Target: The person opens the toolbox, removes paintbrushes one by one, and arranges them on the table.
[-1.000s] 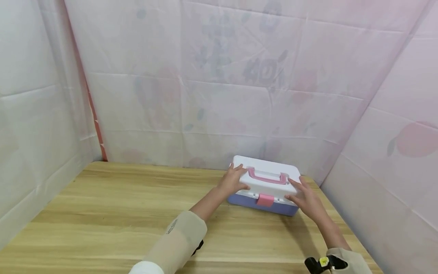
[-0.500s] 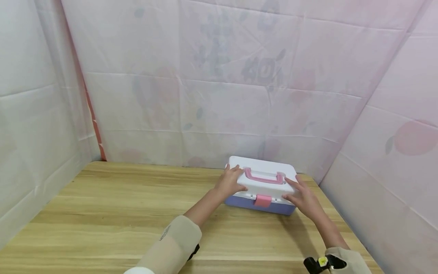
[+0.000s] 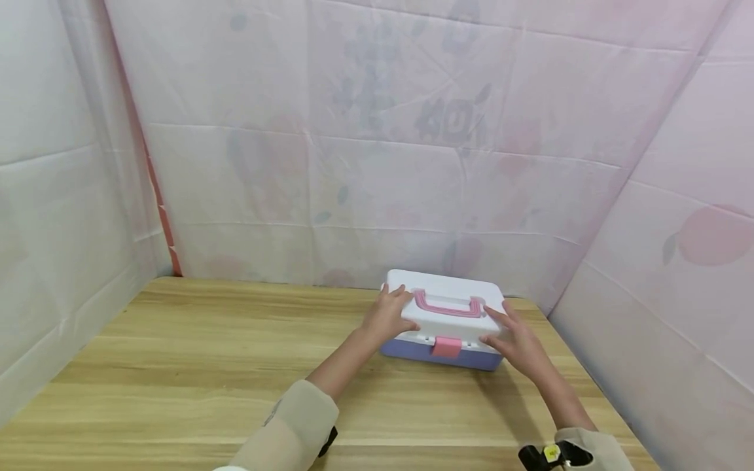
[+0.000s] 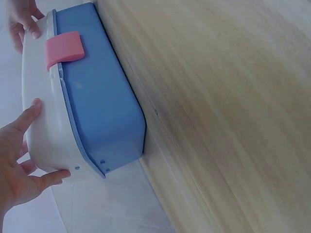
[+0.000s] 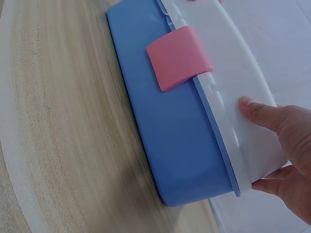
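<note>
A plastic toolbox (image 3: 438, 355) with a white lid (image 3: 450, 284) and a blue-purple base rests on the table toward the back right. Its lid is down, with a pink carry handle (image 3: 448, 309) folded flat on top and a pink latch (image 3: 446, 347) over the front seam. My left hand (image 3: 385, 318) grips the lid's left end, thumb on the front face and fingers around the end, as the left wrist view confirms. At the opposite end my right hand (image 3: 518, 340) holds the lid likewise, its thumb (image 5: 260, 112) pressed on the front.
The wooden table (image 3: 206, 366) runs on to the left and front of the toolbox. A pale printed cloth (image 3: 377, 163) hangs close behind it, and another cloth wall (image 3: 677, 294) borders the table's right edge.
The toolbox has slid a short way left along the table, with both hands moving along on its ends. The lid stays down and the handle stays flat.
</note>
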The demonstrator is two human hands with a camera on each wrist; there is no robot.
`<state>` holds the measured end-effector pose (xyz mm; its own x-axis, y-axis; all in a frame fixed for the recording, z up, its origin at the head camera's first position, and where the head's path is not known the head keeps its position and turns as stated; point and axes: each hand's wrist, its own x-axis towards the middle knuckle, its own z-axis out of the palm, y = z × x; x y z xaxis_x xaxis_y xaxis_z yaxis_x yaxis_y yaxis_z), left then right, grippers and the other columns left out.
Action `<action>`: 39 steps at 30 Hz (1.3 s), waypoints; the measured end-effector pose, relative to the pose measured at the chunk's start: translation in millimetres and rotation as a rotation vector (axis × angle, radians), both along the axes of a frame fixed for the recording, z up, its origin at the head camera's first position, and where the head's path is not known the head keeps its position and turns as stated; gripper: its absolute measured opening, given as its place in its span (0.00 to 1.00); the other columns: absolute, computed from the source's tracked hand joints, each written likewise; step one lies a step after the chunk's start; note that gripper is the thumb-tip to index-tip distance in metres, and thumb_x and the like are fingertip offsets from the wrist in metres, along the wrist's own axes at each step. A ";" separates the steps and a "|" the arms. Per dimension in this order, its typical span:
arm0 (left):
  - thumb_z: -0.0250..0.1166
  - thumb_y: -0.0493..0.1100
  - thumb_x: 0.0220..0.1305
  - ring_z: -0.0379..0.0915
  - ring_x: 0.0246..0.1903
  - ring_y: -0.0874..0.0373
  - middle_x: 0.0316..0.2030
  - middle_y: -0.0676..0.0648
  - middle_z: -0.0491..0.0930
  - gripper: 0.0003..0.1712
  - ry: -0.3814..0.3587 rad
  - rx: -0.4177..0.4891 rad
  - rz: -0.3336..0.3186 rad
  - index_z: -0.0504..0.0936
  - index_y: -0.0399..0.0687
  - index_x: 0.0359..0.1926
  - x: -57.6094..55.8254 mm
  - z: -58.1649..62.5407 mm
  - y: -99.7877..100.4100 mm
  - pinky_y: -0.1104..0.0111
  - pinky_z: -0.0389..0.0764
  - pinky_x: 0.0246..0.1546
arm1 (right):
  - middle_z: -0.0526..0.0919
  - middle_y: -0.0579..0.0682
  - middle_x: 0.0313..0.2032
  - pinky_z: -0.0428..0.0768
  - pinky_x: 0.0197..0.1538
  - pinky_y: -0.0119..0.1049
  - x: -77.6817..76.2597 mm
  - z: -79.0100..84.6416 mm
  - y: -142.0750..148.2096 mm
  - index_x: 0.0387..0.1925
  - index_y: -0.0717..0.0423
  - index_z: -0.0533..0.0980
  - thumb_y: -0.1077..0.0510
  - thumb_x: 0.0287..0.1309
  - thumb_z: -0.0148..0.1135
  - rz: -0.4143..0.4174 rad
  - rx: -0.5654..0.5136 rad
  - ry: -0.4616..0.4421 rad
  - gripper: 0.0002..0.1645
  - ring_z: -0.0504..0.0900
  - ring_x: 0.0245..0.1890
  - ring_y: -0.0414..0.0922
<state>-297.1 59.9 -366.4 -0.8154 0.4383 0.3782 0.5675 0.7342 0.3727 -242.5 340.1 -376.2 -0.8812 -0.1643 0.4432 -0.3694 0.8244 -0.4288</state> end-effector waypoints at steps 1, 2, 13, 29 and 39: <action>0.74 0.53 0.44 0.55 0.61 0.37 0.60 0.41 0.67 0.37 -0.003 -0.002 0.004 0.75 0.44 0.55 0.8 -0.2 -0.9 0.53 0.64 0.56 | 0.54 0.75 0.61 0.58 0.52 0.67 0.3 -0.4 -0.9 0.56 0.64 0.71 0.58 0.46 0.70 -0.001 0.002 0.002 0.34 0.57 0.56 0.74; 0.74 0.53 0.44 0.55 0.61 0.37 0.60 0.41 0.67 0.37 -0.004 -0.003 0.008 0.75 0.44 0.55 1.7 -0.5 -1.8 0.53 0.65 0.55 | 0.55 0.75 0.61 0.58 0.52 0.67 0.5 -0.7 -1.8 0.56 0.64 0.71 0.58 0.46 0.70 0.000 0.001 0.004 0.34 0.57 0.56 0.74; 0.75 0.52 0.41 0.57 0.60 0.39 0.58 0.40 0.69 0.37 0.031 0.034 0.001 0.76 0.42 0.54 10.0 -0.5 -12.1 0.54 0.62 0.57 | 0.54 0.73 0.62 0.60 0.51 0.66 6.7 0.0 -10.7 0.57 0.62 0.71 0.57 0.46 0.70 0.006 0.005 -0.014 0.35 0.58 0.56 0.73; 0.75 0.52 0.41 0.59 0.59 0.39 0.57 0.38 0.70 0.38 0.052 -0.004 0.009 0.75 0.41 0.54 18.2 1.9 -31.3 0.53 0.59 0.58 | 0.55 0.72 0.63 0.63 0.52 0.63 6.6 0.3 -27.3 0.57 0.61 0.71 0.57 0.46 0.70 0.024 0.029 -0.006 0.35 0.60 0.56 0.70; 0.76 0.51 0.40 0.62 0.58 0.44 0.55 0.37 0.71 0.37 0.069 0.001 0.011 0.76 0.39 0.52 24.7 4.7 -43.4 0.52 0.56 0.60 | 0.54 0.70 0.63 0.63 0.52 0.63 6.9 1.2 -38.0 0.58 0.60 0.70 0.57 0.46 0.71 0.031 0.022 -0.026 0.36 0.60 0.57 0.70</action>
<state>-272.4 16.6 -361.7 -0.7921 0.4288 0.4344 0.5838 0.7400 0.3340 -235.6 302.1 -375.0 -0.8868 -0.2014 0.4159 -0.3840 0.8217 -0.4210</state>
